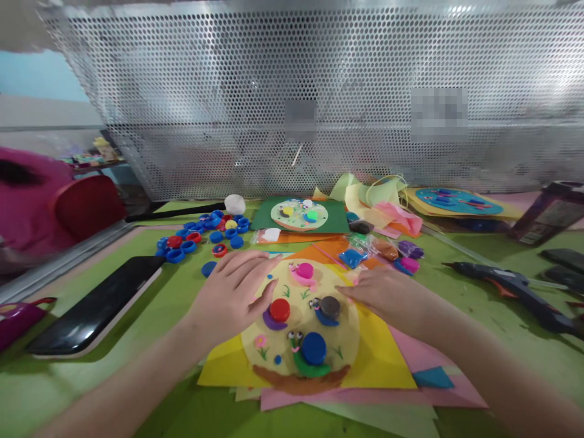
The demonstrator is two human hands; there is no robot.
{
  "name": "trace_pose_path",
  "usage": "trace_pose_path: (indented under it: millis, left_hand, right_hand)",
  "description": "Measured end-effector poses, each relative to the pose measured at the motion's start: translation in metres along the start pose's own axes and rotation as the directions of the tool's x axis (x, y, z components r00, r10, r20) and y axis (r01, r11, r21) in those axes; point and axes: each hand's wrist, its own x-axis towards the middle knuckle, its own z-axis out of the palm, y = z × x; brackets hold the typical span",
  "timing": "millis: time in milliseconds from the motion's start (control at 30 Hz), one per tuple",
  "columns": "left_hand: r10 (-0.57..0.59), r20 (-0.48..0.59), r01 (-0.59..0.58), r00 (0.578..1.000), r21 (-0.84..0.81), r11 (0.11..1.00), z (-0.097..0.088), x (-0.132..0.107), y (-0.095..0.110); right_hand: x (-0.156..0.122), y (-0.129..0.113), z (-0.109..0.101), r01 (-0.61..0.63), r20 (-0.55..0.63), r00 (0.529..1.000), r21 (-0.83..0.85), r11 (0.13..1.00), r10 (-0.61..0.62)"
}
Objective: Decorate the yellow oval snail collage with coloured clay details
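Observation:
A pale yellow round craft disc [298, 353] lies on a yellow sheet [374, 362] in front of me. On it sit clay snails with bottle-cap shells: a red cap [280, 309], a grey cap [330, 306], a blue cap [314, 348] and a pink cap [305, 271]. My left hand [232, 292] rests flat on the disc's left edge, fingers spread, beside the red cap. My right hand [387, 292] lies on the disc's right edge, fingertips next to the grey cap, holding nothing I can see.
A black tablet [95, 307] lies at left. Several loose blue and red caps [205, 234] are behind it. A second finished disc on green paper [299, 214], clay bags [365, 246], folded papers [378, 201] and a glue gun [515, 289] lie around. A perforated metal screen [319, 91] closes the back.

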Motion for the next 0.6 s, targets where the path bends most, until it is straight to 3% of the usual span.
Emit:
trace_pose_path:
  millis: [267,600]
  left_hand:
    - [-0.012,0.009,0.013,1.0,-0.01,1.0,0.0,-0.001,-0.001]
    - [0.006,0.018,-0.006,1.0,0.014,1.0,0.0,0.0,-0.001]
  right_hand:
    - [0.0,-0.003,-0.011,-0.017,0.17,0.985,0.01,1.0,0.015]
    - [-0.003,-0.002,-0.002,-0.01,0.119,0.993,0.077,0.997,0.0]
